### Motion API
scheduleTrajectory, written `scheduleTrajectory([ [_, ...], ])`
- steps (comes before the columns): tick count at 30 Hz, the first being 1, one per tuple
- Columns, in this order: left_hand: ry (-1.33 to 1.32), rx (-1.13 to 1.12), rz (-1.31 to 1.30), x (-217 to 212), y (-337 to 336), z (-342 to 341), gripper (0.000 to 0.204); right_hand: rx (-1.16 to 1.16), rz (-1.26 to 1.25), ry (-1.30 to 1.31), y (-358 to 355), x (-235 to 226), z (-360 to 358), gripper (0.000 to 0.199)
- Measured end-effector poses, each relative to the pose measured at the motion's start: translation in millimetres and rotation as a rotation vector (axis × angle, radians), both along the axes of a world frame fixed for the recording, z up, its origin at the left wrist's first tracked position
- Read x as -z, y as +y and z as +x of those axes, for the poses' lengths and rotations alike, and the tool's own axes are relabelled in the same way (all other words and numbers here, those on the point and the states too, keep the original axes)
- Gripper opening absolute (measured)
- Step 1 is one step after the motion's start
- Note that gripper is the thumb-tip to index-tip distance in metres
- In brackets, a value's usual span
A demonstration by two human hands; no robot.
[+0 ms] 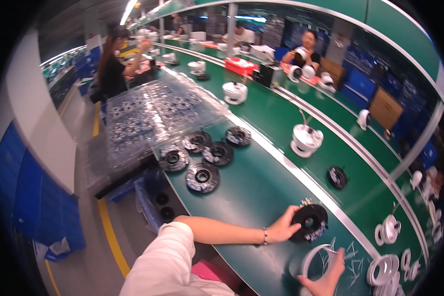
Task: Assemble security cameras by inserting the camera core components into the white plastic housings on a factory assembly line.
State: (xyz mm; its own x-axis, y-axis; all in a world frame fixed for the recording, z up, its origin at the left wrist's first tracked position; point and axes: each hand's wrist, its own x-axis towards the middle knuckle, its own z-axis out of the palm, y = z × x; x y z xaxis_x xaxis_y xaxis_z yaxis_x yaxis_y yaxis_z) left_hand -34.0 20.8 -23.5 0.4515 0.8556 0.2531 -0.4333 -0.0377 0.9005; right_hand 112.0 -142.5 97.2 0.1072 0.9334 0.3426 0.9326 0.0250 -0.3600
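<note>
Right hand [325, 281] grips a white ring [314, 256]; my left hand [283, 228] clasps one black disc [309, 222], five discs [202, 154] wait.

A stack of clear plastic blister trays [153, 116] sits at the desk's left edge, glossy and rectangular. A brown cardboard box [386, 107] stands at the far right beyond the conveyor, with what look like blue crates [361, 84] behind it.

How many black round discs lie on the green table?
7: five clustered beside the plastic trays, one alone beyond the metal rail, one under the left hand. Others may be hidden.
</note>
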Motion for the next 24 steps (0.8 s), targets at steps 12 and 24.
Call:
scheduleTrajectory([
  [12, -0.501, 1.076, -0.785, -33, -29, 6, 0.054, -0.165, 0.290, 0.894, 33, 39, 12, 0.113],
  [24, -0.312, 0.749, -0.971, -49, -25, 19, 0.049, -0.166, 0.207, 0.673, 32, 43, 13, 0.118],
])
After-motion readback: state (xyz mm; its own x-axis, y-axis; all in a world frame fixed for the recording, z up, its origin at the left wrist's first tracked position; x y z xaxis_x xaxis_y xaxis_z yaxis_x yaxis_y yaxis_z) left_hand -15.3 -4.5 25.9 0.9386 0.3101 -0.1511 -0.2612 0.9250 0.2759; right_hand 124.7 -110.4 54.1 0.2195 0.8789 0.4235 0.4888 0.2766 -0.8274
